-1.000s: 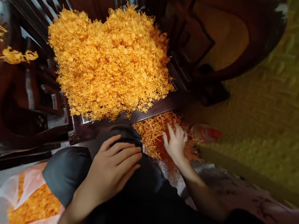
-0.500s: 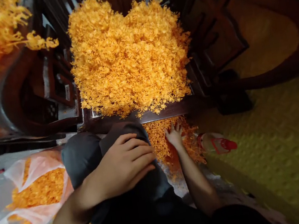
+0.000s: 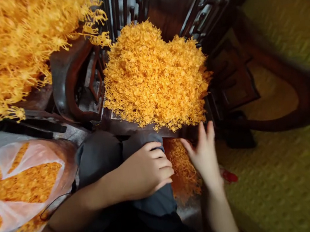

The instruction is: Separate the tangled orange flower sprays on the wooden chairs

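Observation:
My left hand (image 3: 151, 169) rests over the knee of my grey trousers (image 3: 154, 206), fingers lightly bent and holding nothing. My right hand (image 3: 205, 155) is raised at the front edge of the dark wooden chair (image 3: 124, 126), its fingers apart and nothing seen in them. Just beyond its fingertips, a big heap of yellow-orange, thin-stemmed plastic flower pieces (image 3: 157, 76) covers the chair seat. Below the seat, left of my right hand, lie more orange stringy pieces (image 3: 181, 162), partly hidden by my leg and hand.
Another mound of yellow-orange pieces (image 3: 14, 48) lies at the upper left, past the curved armrest (image 3: 62, 87). An open plastic bag (image 3: 67, 153) of orange bits stands on the floor at left. At right are a yellow textured surface (image 3: 284, 174) and a red object (image 3: 229, 176).
My right hand has come up from the orange pieces below the seat to the seat's front edge. My left hand stays on the knee. The view has turned left and tilted.

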{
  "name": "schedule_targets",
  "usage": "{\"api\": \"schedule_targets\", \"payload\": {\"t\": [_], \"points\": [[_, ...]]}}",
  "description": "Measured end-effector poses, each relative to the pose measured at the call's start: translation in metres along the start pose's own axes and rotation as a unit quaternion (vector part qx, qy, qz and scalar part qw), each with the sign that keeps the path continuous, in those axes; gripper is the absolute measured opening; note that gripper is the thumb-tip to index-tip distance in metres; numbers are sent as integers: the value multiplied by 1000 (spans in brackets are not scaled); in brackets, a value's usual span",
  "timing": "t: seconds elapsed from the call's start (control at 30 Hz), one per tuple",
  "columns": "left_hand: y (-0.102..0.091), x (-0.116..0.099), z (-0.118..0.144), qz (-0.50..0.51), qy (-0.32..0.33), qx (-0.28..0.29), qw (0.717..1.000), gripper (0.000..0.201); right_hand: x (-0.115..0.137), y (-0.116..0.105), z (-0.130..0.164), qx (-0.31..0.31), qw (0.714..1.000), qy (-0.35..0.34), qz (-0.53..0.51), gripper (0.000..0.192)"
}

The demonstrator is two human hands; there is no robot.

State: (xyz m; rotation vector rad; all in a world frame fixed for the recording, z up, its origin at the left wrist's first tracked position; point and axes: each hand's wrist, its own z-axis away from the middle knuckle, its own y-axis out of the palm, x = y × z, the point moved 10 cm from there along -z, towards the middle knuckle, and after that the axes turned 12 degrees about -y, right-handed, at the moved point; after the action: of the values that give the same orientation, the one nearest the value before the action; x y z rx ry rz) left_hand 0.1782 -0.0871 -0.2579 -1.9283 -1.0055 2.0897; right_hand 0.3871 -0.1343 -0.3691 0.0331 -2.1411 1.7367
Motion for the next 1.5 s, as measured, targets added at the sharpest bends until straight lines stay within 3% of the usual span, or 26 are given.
{"api": "schedule_targets", "payload": {"t": [0.1, 0.23, 0.3, 0.4, 0.6, 0.77, 0.93, 1.07, 1.2, 1.37, 1.5], "points": [[1, -4, 5, -51, 25, -3, 998, 8, 59, 38, -43, -12, 998, -69, 1, 103], [1, -4, 11, -102, 32, -5, 994, 9, 74, 69, -111, -29, 992, -108, 51, 94], [0, -2, 14, -117, 31, -9, 993, 9, 73, 64, -145, -36, 989, -123, 79, 92], [-2, 2, 19, -120, 27, -20, 992, 12, 77, 37, -185, -63, 981, -147, 112, 92], [-2, 5, 23, -146, 18, -6, 989, 15, 98, 0, -236, -86, 966, -213, 121, 77], [-4, -2, 19, -169, 29, 11, 985, 17, 88, -13, -284, -116, 969, -200, 85, 76], [-2, -1, 18, -199, 50, -13, 979, 24, 68, -19, -345, -113, 971, -207, 43, 70], [-7, -1, 21, -195, 84, -81, 974, 23, 51, -9, -395, -92, 971, -220, 7, 67], [-7, -1, 18, -185, 94, -100, 973, 16, 37, 17, -431, -59, 974, -220, -2, 67], [-12, -3, 11, -185, 90, -100, 974, 16, 20, 54, -439, -16, 986, -166, 4, 65], [-12, -9, 10, -201, 80, -37, 976, 14, 15, 79, -416, 37, 989, -143, 15, 62]]}}
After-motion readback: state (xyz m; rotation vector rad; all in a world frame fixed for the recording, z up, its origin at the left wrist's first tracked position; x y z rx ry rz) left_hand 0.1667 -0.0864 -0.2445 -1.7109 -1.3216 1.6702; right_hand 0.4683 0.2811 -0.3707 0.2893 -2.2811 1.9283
